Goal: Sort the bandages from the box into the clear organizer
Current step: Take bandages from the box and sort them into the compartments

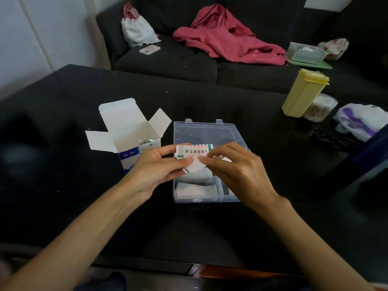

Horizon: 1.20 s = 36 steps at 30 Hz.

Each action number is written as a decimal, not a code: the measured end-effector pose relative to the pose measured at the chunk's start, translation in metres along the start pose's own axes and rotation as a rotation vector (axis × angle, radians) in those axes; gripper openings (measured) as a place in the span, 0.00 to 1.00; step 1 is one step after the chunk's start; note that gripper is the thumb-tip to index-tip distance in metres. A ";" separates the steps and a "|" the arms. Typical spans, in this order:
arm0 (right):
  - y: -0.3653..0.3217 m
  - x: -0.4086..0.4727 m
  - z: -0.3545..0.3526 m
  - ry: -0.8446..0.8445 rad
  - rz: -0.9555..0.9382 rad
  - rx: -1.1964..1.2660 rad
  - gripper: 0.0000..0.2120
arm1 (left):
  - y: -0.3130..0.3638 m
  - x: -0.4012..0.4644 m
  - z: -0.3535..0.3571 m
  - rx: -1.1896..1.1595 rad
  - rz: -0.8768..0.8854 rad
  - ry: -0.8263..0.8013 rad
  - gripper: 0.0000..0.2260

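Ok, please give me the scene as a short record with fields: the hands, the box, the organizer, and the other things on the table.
left hand: pinches the bandage packet at its left end
right hand: pinches the same packet at its right end
packet position: held above the clear organizer
organizer: lid open, white items in near compartments
box: flaps open, left of organizer, contents inside
also on table: yellow container

Setting: a home living room. A dark sofa [168,59] is standing behind a black table [63,185], carrying a pink garment [226,38], a phone [149,49] and a drawstring bag [136,30].
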State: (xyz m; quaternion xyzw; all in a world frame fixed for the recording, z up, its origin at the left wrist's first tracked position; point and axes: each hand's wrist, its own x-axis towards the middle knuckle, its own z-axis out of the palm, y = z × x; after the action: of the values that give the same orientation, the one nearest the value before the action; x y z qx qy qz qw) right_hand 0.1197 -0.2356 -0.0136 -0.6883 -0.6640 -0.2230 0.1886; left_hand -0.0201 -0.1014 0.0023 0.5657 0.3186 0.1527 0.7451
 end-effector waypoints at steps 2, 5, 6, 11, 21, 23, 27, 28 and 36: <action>0.000 0.000 -0.001 0.028 0.003 0.019 0.10 | 0.000 0.000 0.000 -0.006 0.003 0.002 0.10; -0.001 0.000 -0.001 0.013 0.006 0.048 0.12 | -0.001 0.001 -0.002 0.018 0.017 0.009 0.11; -0.001 0.000 0.000 -0.001 -0.001 0.032 0.12 | -0.001 0.001 -0.003 0.025 0.019 0.016 0.12; 0.003 -0.002 0.001 0.000 -0.012 -0.017 0.15 | 0.000 0.003 -0.005 0.010 0.044 0.058 0.11; 0.012 0.008 -0.027 -0.056 1.151 1.251 0.08 | 0.005 0.004 -0.012 0.003 0.081 0.203 0.16; 0.016 0.006 -0.028 -0.129 1.202 1.277 0.08 | 0.006 0.004 -0.013 -0.007 0.076 0.213 0.16; 0.019 0.005 -0.025 -0.149 1.230 1.291 0.07 | 0.007 0.003 -0.013 -0.021 0.075 0.218 0.16; 0.020 0.004 -0.024 -0.145 1.230 1.296 0.07 | 0.007 0.003 -0.014 -0.024 0.072 0.223 0.16; 0.014 0.004 -0.022 -0.273 1.079 1.179 0.11 | 0.009 0.004 -0.017 -0.022 0.059 0.256 0.17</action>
State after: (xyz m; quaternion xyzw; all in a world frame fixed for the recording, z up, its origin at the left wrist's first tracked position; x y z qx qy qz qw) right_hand 0.1328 -0.2449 0.0074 -0.7225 -0.2659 0.3712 0.5192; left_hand -0.0271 -0.0836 0.0071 0.5425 0.3928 0.2490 0.6996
